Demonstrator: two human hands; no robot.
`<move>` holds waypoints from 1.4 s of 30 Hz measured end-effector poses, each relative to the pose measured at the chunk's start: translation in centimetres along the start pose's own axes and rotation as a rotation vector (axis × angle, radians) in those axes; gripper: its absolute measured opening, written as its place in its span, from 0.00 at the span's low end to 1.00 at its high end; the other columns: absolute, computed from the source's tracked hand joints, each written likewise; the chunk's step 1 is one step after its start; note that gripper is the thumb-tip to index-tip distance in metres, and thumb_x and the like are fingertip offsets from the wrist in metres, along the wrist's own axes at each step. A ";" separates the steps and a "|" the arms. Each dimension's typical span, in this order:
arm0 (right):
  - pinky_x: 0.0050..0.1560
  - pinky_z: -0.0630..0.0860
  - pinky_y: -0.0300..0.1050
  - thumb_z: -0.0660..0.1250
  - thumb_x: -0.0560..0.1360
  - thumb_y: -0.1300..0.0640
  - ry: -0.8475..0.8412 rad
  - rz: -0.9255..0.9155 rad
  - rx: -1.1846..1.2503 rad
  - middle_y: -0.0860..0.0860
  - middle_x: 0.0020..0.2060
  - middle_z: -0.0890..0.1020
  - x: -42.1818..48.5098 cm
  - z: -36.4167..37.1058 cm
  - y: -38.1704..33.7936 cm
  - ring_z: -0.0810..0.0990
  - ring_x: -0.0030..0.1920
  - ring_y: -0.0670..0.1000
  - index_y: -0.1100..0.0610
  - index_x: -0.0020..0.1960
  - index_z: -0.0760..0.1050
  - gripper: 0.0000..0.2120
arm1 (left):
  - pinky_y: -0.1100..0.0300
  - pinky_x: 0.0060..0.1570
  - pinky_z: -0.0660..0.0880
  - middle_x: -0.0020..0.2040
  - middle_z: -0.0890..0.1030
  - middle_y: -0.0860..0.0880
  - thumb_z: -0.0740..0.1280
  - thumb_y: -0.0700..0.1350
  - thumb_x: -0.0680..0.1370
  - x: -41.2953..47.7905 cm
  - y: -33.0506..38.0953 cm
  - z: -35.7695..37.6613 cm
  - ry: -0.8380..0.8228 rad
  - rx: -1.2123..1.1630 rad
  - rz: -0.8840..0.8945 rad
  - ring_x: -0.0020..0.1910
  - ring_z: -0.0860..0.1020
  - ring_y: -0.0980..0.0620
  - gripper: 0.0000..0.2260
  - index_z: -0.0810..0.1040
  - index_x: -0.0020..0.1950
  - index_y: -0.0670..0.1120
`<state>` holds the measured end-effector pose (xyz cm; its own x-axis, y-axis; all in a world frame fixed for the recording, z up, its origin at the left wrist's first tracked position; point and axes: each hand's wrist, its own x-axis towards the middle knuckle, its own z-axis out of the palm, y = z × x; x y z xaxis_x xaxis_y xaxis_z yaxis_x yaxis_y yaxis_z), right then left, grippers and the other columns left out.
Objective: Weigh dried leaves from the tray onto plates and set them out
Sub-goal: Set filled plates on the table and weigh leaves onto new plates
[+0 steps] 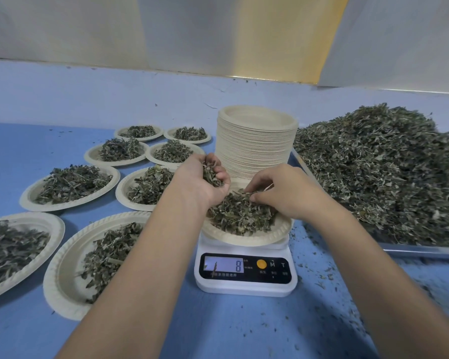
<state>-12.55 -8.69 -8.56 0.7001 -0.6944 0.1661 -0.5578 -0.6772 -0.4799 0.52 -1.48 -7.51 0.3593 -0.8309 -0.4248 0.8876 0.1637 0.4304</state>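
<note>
On the scale (pixel 244 270), near centre, a plate (pixel 246 235) of leaves (pixel 240 216) is being weighed; the display is reading 8. The left hand (pixel 205 181) is cupping a loose handful above the plate's left edge, while the right hand (pixel 277 189) is pinching a few leaves on the pile. Right, the tray (pixel 423 251) is heaped; left, filled plates (pixel 70 187) are lying set out. Next, probably, trimming to weight, then moving this plate left.

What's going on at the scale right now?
A person is portioning dried leaves. A plate sits on the scale, whose display shows 8. The left hand cups a clump of leaves above it, while the right hand picks at the pile on that plate. Eight filled plates lie to the left; a stack of empty plates and the heaped tray are behind and right.
</note>
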 end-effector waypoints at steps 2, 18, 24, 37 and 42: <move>0.37 0.68 0.25 0.71 0.74 0.58 0.060 -0.010 0.012 0.45 0.43 0.82 0.1 -0.3 0.1 0.77 0.46 0.43 0.51 0.49 0.83 0.05 | 0.69 0.27 0.60 0.27 0.70 0.52 0.56 0.42 0.81 0.1 0.1 0.0 0.004 0.002 0.011 0.27 0.64 0.58 0.16 0.70 0.34 0.44; 0.45 0.76 0.31 0.69 0.73 0.68 0.429 -0.155 0.865 0.43 0.38 0.83 -0.1 0.6 -2.4 0.81 0.40 0.37 0.56 0.48 0.81 0.08 | 0.51 0.54 0.74 0.42 0.80 0.41 0.52 0.51 0.82 -0.8 -1.5 1.4 -0.090 0.178 0.006 0.43 0.78 0.45 0.19 0.75 0.44 0.39; 0.48 0.76 0.40 0.70 0.73 0.64 0.370 -0.156 0.640 0.43 0.39 0.84 -0.1 1.3 -2.4 0.80 0.41 0.41 0.51 0.46 0.82 0.08 | 0.54 0.39 0.76 0.32 0.82 0.43 0.56 0.58 0.80 -1.0 -1.7 1.6 -0.089 0.250 -0.002 0.36 0.79 0.47 0.22 0.75 0.40 0.42; 0.49 0.74 0.34 0.71 0.73 0.60 0.408 -0.200 0.466 0.45 0.47 0.79 -0.7 1.8 -3.0 0.76 0.47 0.42 0.49 0.46 0.81 0.07 | 0.56 0.36 0.77 0.44 0.81 0.42 0.59 0.44 0.82 -0.2 -1.9 1.4 0.018 0.175 0.026 0.44 0.78 0.51 0.10 0.75 0.48 0.39; 0.51 0.77 0.42 0.71 0.72 0.62 0.375 -0.214 0.521 0.47 0.46 0.82 -0.7 1.9 -3.2 0.79 0.47 0.43 0.47 0.44 0.80 0.09 | 0.55 0.38 0.76 0.56 0.79 0.42 0.57 0.43 0.83 0.0 -1.5 1.4 0.055 0.157 0.037 0.57 0.78 0.45 0.13 0.74 0.63 0.39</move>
<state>-10.44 -5.54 -8.76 0.5169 -0.6593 0.5460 -0.0708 -0.6686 -0.7403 -1.19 -2.46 -7.06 0.4096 -0.7948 -0.4478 0.8192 0.1045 0.5638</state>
